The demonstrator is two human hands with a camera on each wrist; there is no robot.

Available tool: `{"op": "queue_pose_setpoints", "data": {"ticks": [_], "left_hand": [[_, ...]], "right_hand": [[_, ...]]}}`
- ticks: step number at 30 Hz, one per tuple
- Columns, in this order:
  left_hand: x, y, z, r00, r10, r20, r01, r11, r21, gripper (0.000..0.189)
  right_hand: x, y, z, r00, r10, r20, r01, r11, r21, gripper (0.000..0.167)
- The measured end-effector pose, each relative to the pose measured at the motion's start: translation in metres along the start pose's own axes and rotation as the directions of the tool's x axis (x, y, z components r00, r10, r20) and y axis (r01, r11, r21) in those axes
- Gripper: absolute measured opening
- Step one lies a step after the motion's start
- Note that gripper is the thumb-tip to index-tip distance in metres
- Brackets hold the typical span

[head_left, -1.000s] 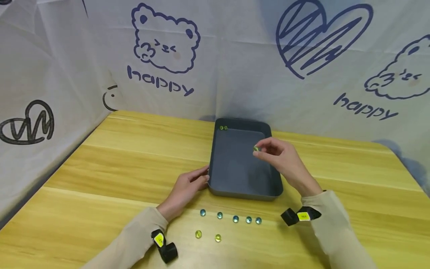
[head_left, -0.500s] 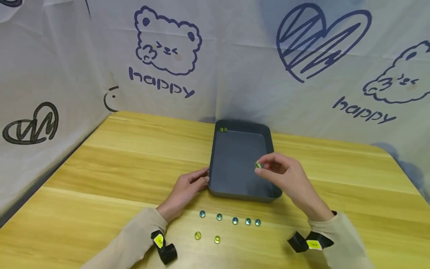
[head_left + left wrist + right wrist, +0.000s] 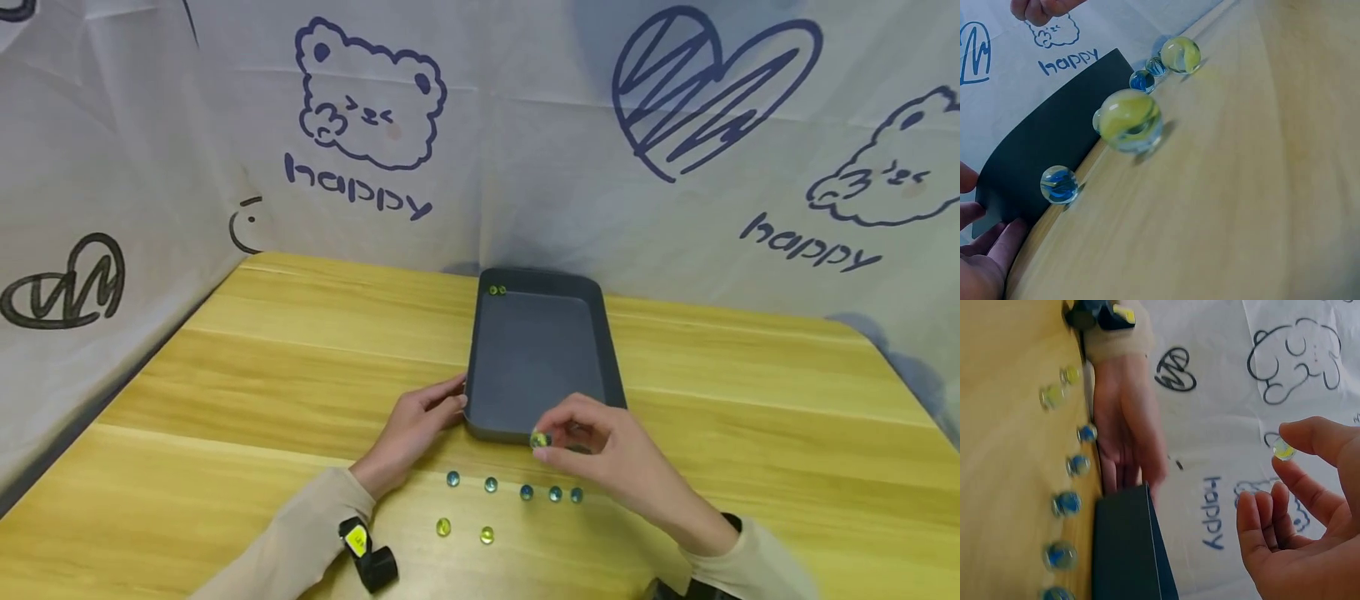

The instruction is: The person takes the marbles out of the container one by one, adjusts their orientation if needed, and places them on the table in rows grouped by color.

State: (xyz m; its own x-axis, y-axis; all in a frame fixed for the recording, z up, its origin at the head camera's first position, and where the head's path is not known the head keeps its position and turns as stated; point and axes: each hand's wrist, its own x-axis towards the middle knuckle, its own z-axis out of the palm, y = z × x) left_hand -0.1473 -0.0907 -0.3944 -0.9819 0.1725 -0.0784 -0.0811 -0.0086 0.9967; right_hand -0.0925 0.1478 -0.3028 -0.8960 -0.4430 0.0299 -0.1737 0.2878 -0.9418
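The right hand (image 3: 600,454) pinches a yellow marble (image 3: 538,440) between thumb and fingertip, just above the near edge of the dark tray (image 3: 611,367), other fingers loosely curled. The marble is small, glassy and smooth, so I'd judge it could slip from so light a pinch and roll among the blue marbles (image 3: 527,492) lined up near the front edge of the tabletop (image 3: 262,375). The left hand (image 3: 416,425) rests fingers-straight against the tray's near left corner.
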Motion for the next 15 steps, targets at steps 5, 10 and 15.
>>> {"op": "queue_pose_setpoints", "data": {"ticks": [5,10,15], "left_hand": [[0.0,0.0,0.001,1.0,-0.011,-0.003,0.011,1.0,0.01,0.04],[0.0,0.0,0.001,1.0,-0.004,-0.008,0.004,1.0,0.011,0.041],[0.0,-0.001,0.001,0.999,-0.002,-0.034,0.003,1.0,0.016,0.041]], "right_hand": [[-0.006,0.0,0.01,0.997,-0.03,0.065,0.03,1.0,0.004,0.019],[-0.013,0.0,0.016,0.995,0.016,0.095,-0.014,1.0,-0.018,0.021],[-0.021,0.007,0.021,0.996,0.053,0.073,-0.052,0.999,-0.015,0.021]]}}
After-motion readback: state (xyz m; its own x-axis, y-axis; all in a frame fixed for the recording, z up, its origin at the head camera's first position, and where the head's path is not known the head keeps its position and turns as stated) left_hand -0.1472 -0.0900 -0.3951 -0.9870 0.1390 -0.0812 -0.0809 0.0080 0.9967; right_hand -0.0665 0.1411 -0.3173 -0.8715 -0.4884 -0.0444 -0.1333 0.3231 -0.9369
